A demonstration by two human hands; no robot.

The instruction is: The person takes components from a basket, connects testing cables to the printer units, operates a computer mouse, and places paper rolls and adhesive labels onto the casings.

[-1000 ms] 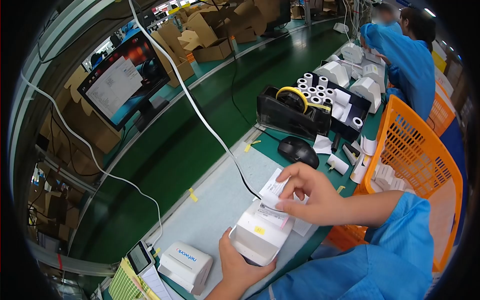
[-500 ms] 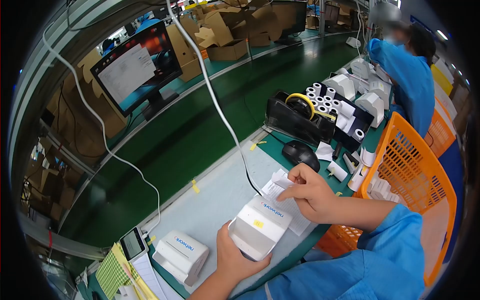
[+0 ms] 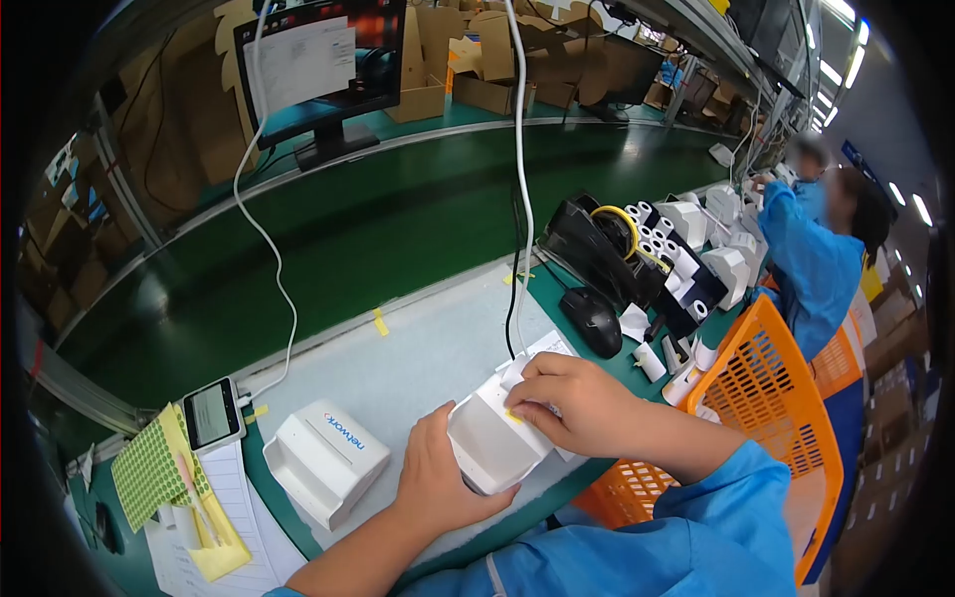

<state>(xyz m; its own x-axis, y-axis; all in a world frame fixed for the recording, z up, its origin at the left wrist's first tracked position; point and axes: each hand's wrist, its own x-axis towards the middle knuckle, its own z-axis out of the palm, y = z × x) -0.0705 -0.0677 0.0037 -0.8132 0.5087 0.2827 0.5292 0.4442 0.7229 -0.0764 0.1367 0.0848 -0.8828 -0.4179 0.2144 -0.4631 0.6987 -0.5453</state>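
My left hand (image 3: pixel 438 473) grips the lower left side of a white device (image 3: pixel 487 441), whose hollow side faces up. My right hand (image 3: pixel 572 398) is over the device's upper right part, thumb and fingers pinched at a small yellow sticker (image 3: pixel 514 417). A piece of white paper lies partly under these fingers. A white and black cable runs down behind the device. To the left, a second white device marked "network" (image 3: pixel 326 460) rests on the pale mat (image 3: pixel 398 360).
A phone-like unit (image 3: pixel 212 414) and papers lie at the left, a monitor (image 3: pixel 320 75) behind. At the right are a mouse (image 3: pixel 591 321), a tape dispenser (image 3: pixel 587 249), paper rolls and an orange basket (image 3: pixel 776 398). Co-workers in blue (image 3: pixel 811 259) are at the far right.
The view has swung to the right. My right hand has moved from the paper strip behind the device onto the device, at its yellow sticker. My left hand keeps its hold.
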